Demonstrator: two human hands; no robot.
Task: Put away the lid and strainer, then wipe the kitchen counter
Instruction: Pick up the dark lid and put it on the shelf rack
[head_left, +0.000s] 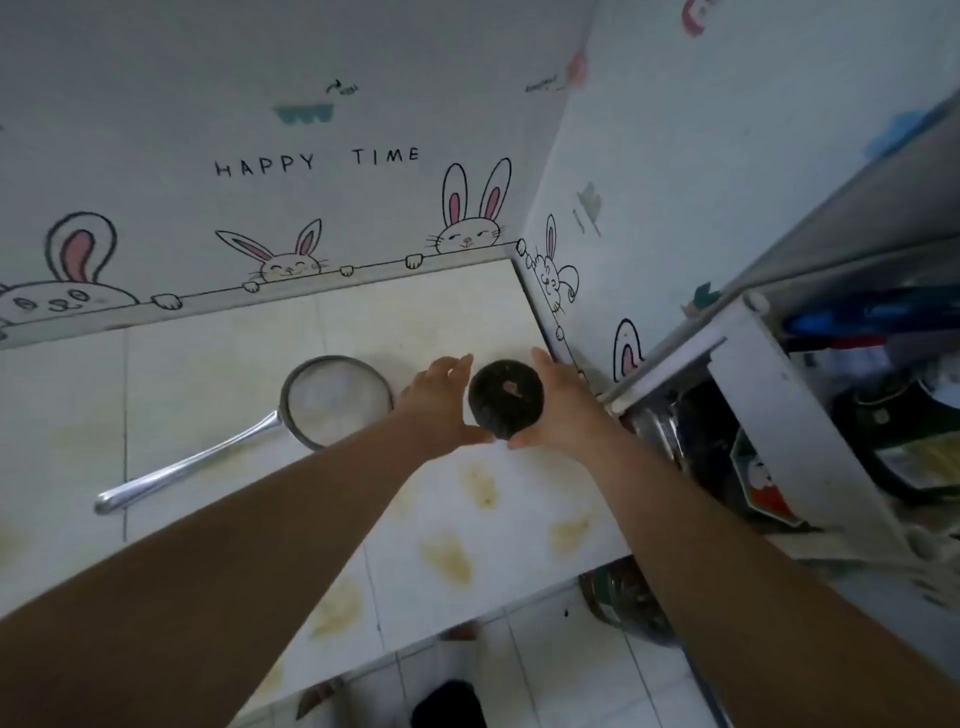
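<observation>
the person's left hand (441, 402) and right hand (563, 410) reach forward over the pale tiled table (441, 312) and flank a round dark lid (506, 397), one hand on each side of it. the fingers (460, 364) of the left hand are stretched out straight past the lid's left edge, and its thumb lies against the near left rim. the right hand mirrors it, with fingers extended along the lid's right edge and the thumb at the near rim, so the lid sits cupped between two released, open palms. whether the lid rests on the table or is lifted just above it cannot be told. it lies near the table's far right corner, where the two walls meet. just to the left of the left hand a metal strainer (337, 397) lies on the table, its round mesh bowl beside the wrist and its long shiny handle pointing toward the near left. yellowish stains (480, 483) mark the table nearer the person. the wall (260, 78) behind carries drawn rabbits and the words "happy time". at the right stands a cluttered white shelf unit (779, 405), and a tiled floor (545, 675) shows below the table's edge.
</observation>
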